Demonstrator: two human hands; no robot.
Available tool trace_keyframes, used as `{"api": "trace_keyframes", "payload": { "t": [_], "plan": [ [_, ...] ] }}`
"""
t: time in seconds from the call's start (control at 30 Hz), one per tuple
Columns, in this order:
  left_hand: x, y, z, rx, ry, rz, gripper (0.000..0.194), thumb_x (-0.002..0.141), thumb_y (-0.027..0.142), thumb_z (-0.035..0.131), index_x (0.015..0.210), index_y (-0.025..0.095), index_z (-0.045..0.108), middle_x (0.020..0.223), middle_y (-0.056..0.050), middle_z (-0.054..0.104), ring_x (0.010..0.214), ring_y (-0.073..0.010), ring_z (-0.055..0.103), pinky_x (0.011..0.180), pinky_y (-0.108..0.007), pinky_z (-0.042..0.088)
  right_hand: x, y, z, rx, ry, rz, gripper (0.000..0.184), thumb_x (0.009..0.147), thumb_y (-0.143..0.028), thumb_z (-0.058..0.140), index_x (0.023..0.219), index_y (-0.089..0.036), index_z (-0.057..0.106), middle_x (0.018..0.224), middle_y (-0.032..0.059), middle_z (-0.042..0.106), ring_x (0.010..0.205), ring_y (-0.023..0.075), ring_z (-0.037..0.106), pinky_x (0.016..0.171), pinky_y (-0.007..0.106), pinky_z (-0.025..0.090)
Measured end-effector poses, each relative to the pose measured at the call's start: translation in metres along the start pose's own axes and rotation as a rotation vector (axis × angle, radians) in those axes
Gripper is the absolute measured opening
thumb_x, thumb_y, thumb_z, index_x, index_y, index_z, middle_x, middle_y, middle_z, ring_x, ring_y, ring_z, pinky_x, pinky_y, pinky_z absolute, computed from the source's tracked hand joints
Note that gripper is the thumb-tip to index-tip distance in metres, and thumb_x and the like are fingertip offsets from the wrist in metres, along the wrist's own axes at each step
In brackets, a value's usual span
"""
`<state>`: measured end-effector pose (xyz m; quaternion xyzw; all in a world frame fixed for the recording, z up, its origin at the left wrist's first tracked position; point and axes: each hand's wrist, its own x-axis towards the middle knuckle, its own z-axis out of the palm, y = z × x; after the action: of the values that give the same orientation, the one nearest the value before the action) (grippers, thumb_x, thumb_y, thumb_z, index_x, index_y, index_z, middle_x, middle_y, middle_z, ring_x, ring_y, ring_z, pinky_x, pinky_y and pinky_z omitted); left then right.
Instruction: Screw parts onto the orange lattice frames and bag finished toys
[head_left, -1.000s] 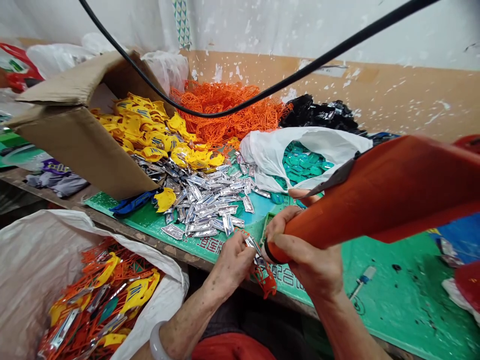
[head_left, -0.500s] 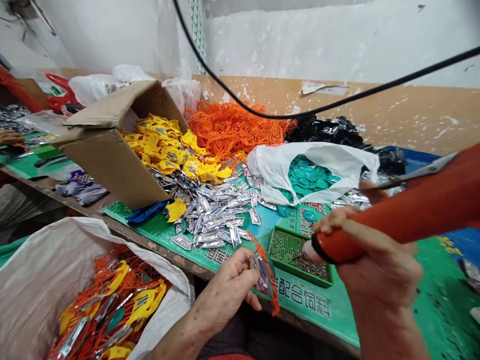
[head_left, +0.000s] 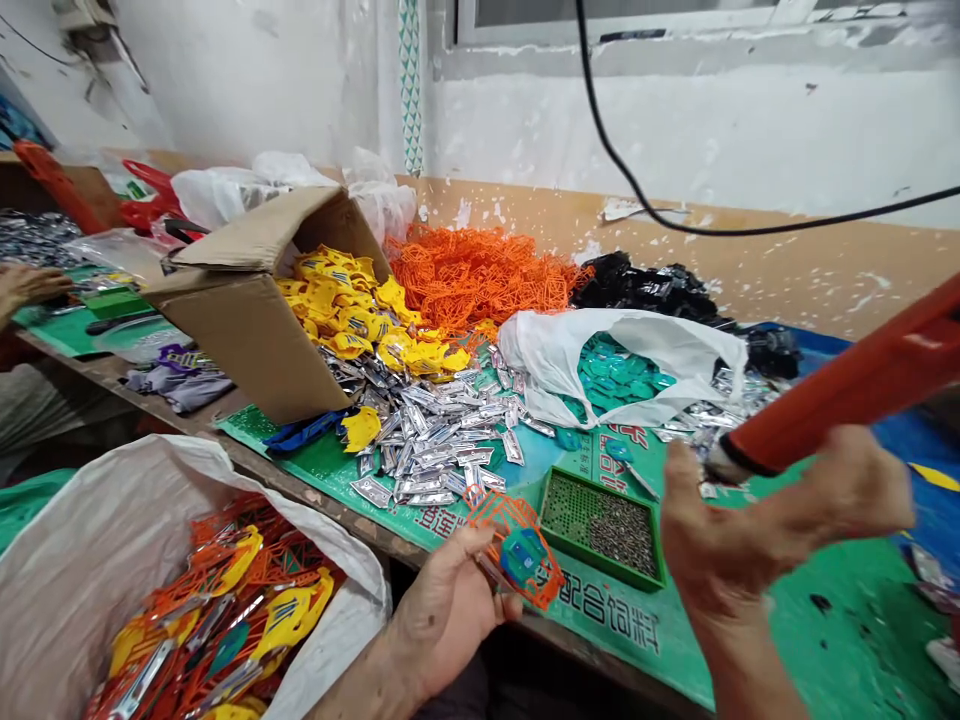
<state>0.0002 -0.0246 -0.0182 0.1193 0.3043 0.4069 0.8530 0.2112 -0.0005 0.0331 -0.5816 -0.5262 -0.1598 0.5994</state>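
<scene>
My left hand (head_left: 457, 600) is closed, pinching an orange lattice plastic frame (head_left: 536, 560) with a translucent teal piece (head_left: 523, 553) on its face. At the right, my right hand (head_left: 780, 530) is open, thumb and fingers spread apart, just below an orange-red electric screwdriver (head_left: 847, 400). Its fingers overlap the tool's lower edge but are not wrapped round it. Between my hands lies a green tray (head_left: 551, 535) of small screws (head_left: 621, 530). Silver plates (head_left: 435, 455) are heaped behind my left hand.
A tipped cardboard box (head_left: 247, 340) spills yellow pieces (head_left: 345, 300). Behind are orange frames (head_left: 480, 270), black pieces (head_left: 645, 285) and a white bag (head_left: 525, 345) of teal pieces (head_left: 619, 375). A white sack (head_left: 180, 465) stands lower left. Another person's hand (head_left: 30, 285) is far left. A black cord (head_left: 622, 165) hangs above.
The screwdriver has lifted from the screw tray up and right, and my right hand has loosened from it. My left hand has turned the orange frame so its teal face shows.
</scene>
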Motion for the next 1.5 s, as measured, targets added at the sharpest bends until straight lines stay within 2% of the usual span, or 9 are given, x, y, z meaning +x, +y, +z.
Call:
{"api": "trace_keyframes", "payload": {
  "t": [0.07,0.17,0.23,0.47,0.77,0.97,1.17,1.33,1.5],
  "plan": [
    [0.000,0.001,0.000,-0.014,0.058,0.007,0.028,0.078,0.036,0.070,0.096,0.016,0.065,0.091,-0.006,0.069,0.069,-0.0149,0.063,0.048,-0.021,0.045,-0.008,-0.004,0.017,-0.245,-0.124,-0.184,0.056,0.076,-0.025,0.069,0.129,-0.022,0.050,0.134,0.0155,0.041,0.128,0.0394,0.035,0.101,0.059,0.032],
    [0.002,0.001,-0.001,-0.023,0.128,-0.007,0.033,0.072,0.039,0.077,0.093,0.017,0.065,0.080,-0.002,0.069,0.059,-0.0124,0.061,0.042,-0.019,0.040,-0.018,-0.006,0.053,-0.333,-0.761,-0.153,0.023,0.089,-0.025,0.053,0.108,-0.023,0.064,0.115,0.0100,0.060,0.115,0.0285,0.051,0.099,0.048,0.039],
    [0.002,0.002,-0.003,-0.034,0.152,-0.015,0.034,0.070,0.041,0.079,0.088,0.016,0.065,0.076,-0.001,0.069,0.059,-0.0130,0.062,0.042,-0.020,0.041,-0.022,-0.004,0.077,-0.362,-0.977,-0.130,0.017,0.089,-0.025,0.054,0.096,-0.022,0.069,0.103,0.0086,0.066,0.106,0.0254,0.057,0.092,0.043,0.044],
    [0.001,0.010,-0.008,-0.056,0.121,0.056,0.042,0.063,0.048,0.082,0.084,0.018,0.063,0.071,0.001,0.069,0.055,-0.0130,0.061,0.037,-0.019,0.034,-0.029,0.005,0.121,-0.510,-1.224,0.031,0.029,0.091,-0.034,0.057,0.113,-0.016,0.059,0.116,0.0079,0.061,0.103,0.0204,0.061,0.088,0.043,0.051],
    [0.008,0.016,-0.012,-0.062,0.147,0.111,0.045,0.063,0.054,0.080,0.083,0.018,0.061,0.068,0.002,0.067,0.052,-0.0119,0.058,0.036,-0.019,0.030,-0.026,0.018,0.136,-0.306,-1.249,0.308,0.030,0.091,-0.035,0.057,0.114,-0.015,0.059,0.112,0.0074,0.062,0.094,0.0184,0.063,0.081,0.039,0.054],
    [0.017,0.022,-0.006,-0.074,0.155,0.105,0.051,0.058,0.057,0.082,0.081,0.016,0.063,0.065,0.002,0.066,0.050,-0.0113,0.056,0.035,-0.019,0.030,-0.019,-0.003,0.094,0.066,-1.148,0.305,0.025,0.091,-0.035,0.051,0.076,-0.016,0.055,0.066,-0.0029,0.055,0.064,0.0117,0.055,0.059,0.025,0.046],
    [0.029,0.017,-0.003,-0.042,0.123,0.124,0.054,0.055,0.060,0.081,0.080,0.015,0.064,0.066,-0.001,0.066,0.052,-0.0132,0.056,0.036,-0.020,0.031,-0.036,-0.032,0.044,0.294,-0.900,0.067,0.014,0.090,-0.027,0.048,0.079,-0.020,0.053,0.078,0.0027,0.059,0.067,0.0138,0.058,0.060,0.026,0.048],
    [0.032,0.012,0.000,-0.035,0.093,0.124,0.062,0.055,0.069,0.076,0.079,0.014,0.064,0.062,-0.001,0.065,0.052,-0.0133,0.056,0.038,-0.021,0.033,-0.054,-0.036,0.036,0.179,-0.771,-0.156,0.014,0.091,-0.014,0.043,0.094,-0.019,0.056,0.075,0.0036,0.067,0.062,0.0138,0.066,0.059,0.022,0.054],
    [0.032,0.013,0.004,-0.057,0.106,0.113,0.064,0.057,0.074,0.071,0.082,0.015,0.064,0.065,-0.001,0.067,0.052,-0.0144,0.057,0.039,-0.021,0.034,-0.076,-0.022,0.034,0.088,-0.568,-0.427,0.028,0.091,-0.011,0.043,0.113,-0.017,0.059,0.107,0.0146,0.071,0.095,0.0224,0.071,0.075,0.030,0.060]
  ]
}}
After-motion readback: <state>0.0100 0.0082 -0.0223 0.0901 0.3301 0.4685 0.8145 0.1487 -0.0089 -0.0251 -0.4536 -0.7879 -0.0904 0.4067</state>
